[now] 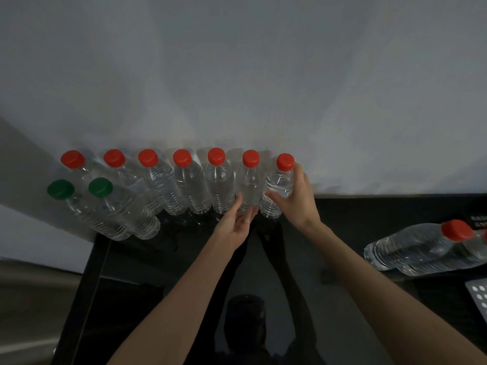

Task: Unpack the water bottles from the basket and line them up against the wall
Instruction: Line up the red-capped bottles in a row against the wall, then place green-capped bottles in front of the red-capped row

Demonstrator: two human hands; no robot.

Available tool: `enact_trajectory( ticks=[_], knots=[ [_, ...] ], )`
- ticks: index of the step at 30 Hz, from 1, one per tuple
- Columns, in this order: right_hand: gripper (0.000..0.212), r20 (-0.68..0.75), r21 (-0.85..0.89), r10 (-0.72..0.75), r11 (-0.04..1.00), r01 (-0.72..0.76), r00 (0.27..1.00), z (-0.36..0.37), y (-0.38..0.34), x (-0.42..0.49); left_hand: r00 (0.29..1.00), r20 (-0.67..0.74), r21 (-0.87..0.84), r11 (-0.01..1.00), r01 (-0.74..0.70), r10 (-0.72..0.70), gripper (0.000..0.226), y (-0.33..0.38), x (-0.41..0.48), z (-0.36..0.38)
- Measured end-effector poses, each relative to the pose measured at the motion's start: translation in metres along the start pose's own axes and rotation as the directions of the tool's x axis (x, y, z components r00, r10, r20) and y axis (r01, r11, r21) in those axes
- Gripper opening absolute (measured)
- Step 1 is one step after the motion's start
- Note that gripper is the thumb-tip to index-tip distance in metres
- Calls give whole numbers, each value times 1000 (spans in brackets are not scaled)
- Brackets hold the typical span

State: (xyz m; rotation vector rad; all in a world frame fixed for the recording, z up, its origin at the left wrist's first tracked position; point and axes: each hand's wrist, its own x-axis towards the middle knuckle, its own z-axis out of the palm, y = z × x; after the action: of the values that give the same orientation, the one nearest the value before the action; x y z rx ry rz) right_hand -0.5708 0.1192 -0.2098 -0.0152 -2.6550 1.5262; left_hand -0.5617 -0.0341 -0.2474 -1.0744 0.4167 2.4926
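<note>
R hand (pixel 297 198) grips last red-cap bottle (pixel 278 191), water-filled; L hand (pixel 237 222) open beside

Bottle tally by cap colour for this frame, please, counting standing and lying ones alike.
Red-capped bottles, standing against the wall: 7
Green-capped bottles, standing in front: 2
Red-capped bottles, lying at right: 1 clear; a second cap is cut off at the edge
Total fully countable: 10

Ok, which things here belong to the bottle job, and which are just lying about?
Job: seven red-capped bottles along the wall; two green-capped bottles; bottles lying at right; left hand; right hand.

Lying about: white dotted sheet.
</note>
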Motion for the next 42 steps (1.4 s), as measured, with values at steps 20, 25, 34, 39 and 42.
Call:
enact_trajectory(
  ticks=[20,25,34,39,42],
  knots=[
    [78,105,32,249,967,-254,963,-16,-10,5,995,50,425,899,-104,91,54,-7,-36,6],
    [59,55,-45,134,990,-132,989,-59,-54,-56,947,203,739,596,-315,250,59,-16,-100,-2],
    [30,-110,-337,-133,937,89,985,-133,-85,-191,717,635,752,-18,-659,288,43,-71,-196,3],
    [30,-210,-409,-173,910,74,962,-181,-68,-238,662,727,685,-121,-719,183,41,-132,-220,6],
    [31,-222,-422,-168,905,61,961,-214,-44,-263,661,742,671,-142,-728,111,43,-176,-228,4]
  ],
)
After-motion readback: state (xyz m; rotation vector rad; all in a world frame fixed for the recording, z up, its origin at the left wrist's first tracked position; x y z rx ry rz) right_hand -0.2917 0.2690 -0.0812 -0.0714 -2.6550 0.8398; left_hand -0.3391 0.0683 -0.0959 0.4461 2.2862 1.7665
